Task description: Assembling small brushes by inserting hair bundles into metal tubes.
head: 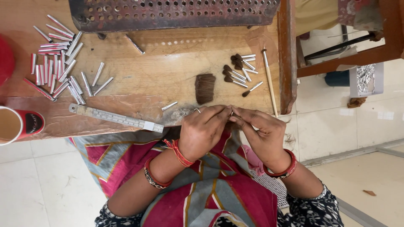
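My left hand point(202, 128) and my right hand point(261, 130) meet at the near edge of the wooden table point(168, 67), fingertips pinched together on a small metal ferrule point(231, 113) that is mostly hidden. Just beyond my fingers lies a dark tuft of brush hair point(205, 88). Several finished brush heads point(240, 71) with dark tips and silver ferrules lie to the right of it. A loose ferrule point(169, 106) rests near my left hand.
A pile of empty silver tubes point(59, 63) lies at the left. A metal ruler point(115, 118) sits on the front edge, a red cup point(19, 124) at far left, a thin wooden stick point(269, 80) at right, a perforated metal tray point(172, 12) at the back.
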